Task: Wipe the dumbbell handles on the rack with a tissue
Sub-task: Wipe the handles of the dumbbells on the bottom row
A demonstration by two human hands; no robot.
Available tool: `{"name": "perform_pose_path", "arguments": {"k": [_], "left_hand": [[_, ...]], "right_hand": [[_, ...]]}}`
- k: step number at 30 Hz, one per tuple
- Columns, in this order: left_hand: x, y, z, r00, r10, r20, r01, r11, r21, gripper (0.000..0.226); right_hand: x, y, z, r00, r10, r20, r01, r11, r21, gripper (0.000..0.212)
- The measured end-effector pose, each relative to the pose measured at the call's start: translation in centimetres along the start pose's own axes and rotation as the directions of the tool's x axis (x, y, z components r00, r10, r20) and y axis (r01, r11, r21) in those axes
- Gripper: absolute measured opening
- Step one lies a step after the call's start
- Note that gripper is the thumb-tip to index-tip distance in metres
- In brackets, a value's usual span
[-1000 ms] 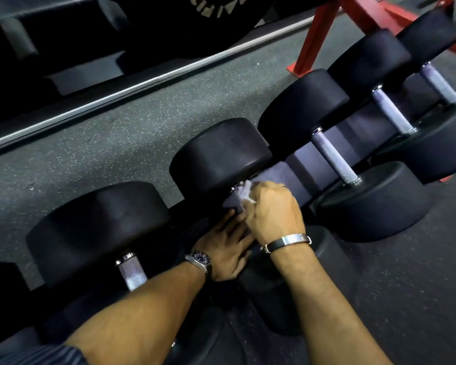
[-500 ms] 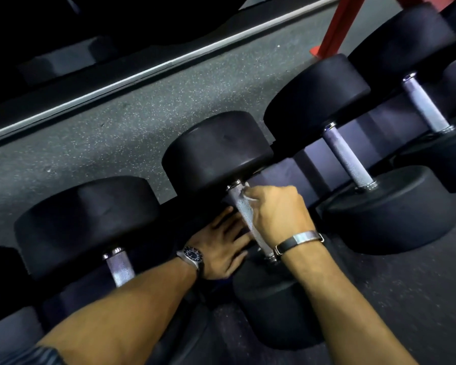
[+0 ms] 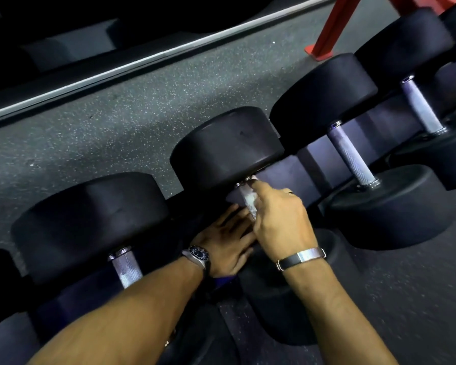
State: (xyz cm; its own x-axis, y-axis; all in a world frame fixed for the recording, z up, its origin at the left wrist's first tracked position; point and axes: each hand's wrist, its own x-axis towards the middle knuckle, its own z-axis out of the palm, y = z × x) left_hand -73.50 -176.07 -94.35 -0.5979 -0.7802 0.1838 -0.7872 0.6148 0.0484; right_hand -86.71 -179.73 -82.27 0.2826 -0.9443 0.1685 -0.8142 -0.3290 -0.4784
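Black dumbbells lie in a diagonal row on a low rack (image 3: 282, 172). My right hand (image 3: 282, 219) is curled round the knurled metal handle (image 3: 249, 206) of the middle dumbbell (image 3: 227, 148), pressing a white tissue (image 3: 249, 196) against it near the far head. My left hand (image 3: 229, 243), with a wristwatch, rests with straight fingers just left of and under that handle. The dumbbell to the left shows its bare handle (image 3: 127, 270); to the right is another bare handle (image 3: 350, 156).
Speckled grey rubber floor (image 3: 116, 122) runs behind the rack, bounded by a metal rail (image 3: 142, 61). A red steel frame leg (image 3: 329, 27) stands at the upper right. More dumbbells continue toward the upper right, one with its handle (image 3: 421, 106) showing.
My right hand with the tissue slid down the handle and is now back up near the far head. The left hand stays where it was.
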Motion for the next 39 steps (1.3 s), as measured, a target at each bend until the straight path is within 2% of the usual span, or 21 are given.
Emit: {"name": "perform_pose_path", "arguments": {"k": [2,6,8,11,13,15,17,19,22,26,29,33,36,39], "left_hand": [[-0.1,-0.1,0.6,0.999,0.003,0.053,-0.003,1.000,0.003,0.056],[0.1,0.0,0.6,0.999,0.023,0.029,-0.024,1.000,0.013,0.054],[-0.1,-0.2,0.8,0.999,0.018,0.045,-0.019,1.000,0.024,0.051],[-0.1,-0.2,1.1,0.996,-0.006,0.089,0.005,1.000,0.016,0.052],[-0.1,-0.1,1.2,0.995,-0.013,0.098,0.011,1.000,0.017,0.053],[-0.2,-0.2,1.1,0.998,-0.001,0.061,0.000,1.000,0.018,0.050],[-0.2,-0.1,1.1,1.000,-0.002,0.019,0.002,1.000,0.022,0.048],[-0.3,-0.1,1.2,0.999,0.001,0.035,-0.001,1.000,0.012,0.048],[-0.2,-0.2,1.2,0.998,0.009,0.056,-0.010,1.000,0.019,0.049],[-0.2,0.0,0.9,1.000,0.008,-0.006,-0.008,1.000,0.019,0.048],[-0.1,-0.2,0.8,0.999,0.013,0.029,-0.015,0.999,0.045,0.049],[-0.3,-0.2,0.7,1.000,0.002,0.007,-0.002,0.999,0.047,0.050],[-0.2,-0.1,0.8,1.000,0.015,0.023,-0.016,0.998,0.064,0.051],[-0.1,-0.2,0.6,1.000,0.005,0.004,-0.005,0.996,0.086,0.050]], "right_hand": [[0.0,0.0,0.3,1.000,0.017,-0.003,-0.017,0.996,-0.089,0.032],[-0.2,-0.1,-0.2,0.985,0.033,0.168,0.000,0.982,-0.191,0.023],[0.5,0.7,-1.0,0.982,0.085,0.167,-0.059,0.987,-0.153,0.019],[0.9,-0.3,-0.6,0.995,0.032,0.091,-0.025,0.997,-0.073,0.014],[0.4,-0.4,-0.4,0.988,-0.025,0.149,0.041,0.994,-0.103,0.015],[0.4,0.7,-0.9,0.975,-0.015,0.220,0.043,0.991,-0.127,0.017],[0.6,1.0,-1.4,0.982,0.002,0.191,0.019,0.994,-0.110,0.017],[0.5,0.2,-1.3,0.984,-0.026,0.174,0.045,0.993,-0.108,0.017],[0.2,0.0,-1.4,0.949,-0.017,0.315,0.080,0.979,-0.187,0.020],[0.5,0.4,-1.5,0.982,0.002,0.190,0.014,0.996,-0.083,0.012],[0.4,0.9,-1.8,0.945,0.031,0.327,0.009,0.993,-0.120,0.011],[0.6,1.2,-2.0,0.957,0.046,0.285,-0.018,0.995,-0.098,0.007],[0.3,1.7,-2.5,0.897,0.064,0.438,-0.008,0.992,-0.130,0.006],[0.4,2.4,-2.8,0.914,0.082,0.397,-0.042,0.993,-0.107,0.004]]}}
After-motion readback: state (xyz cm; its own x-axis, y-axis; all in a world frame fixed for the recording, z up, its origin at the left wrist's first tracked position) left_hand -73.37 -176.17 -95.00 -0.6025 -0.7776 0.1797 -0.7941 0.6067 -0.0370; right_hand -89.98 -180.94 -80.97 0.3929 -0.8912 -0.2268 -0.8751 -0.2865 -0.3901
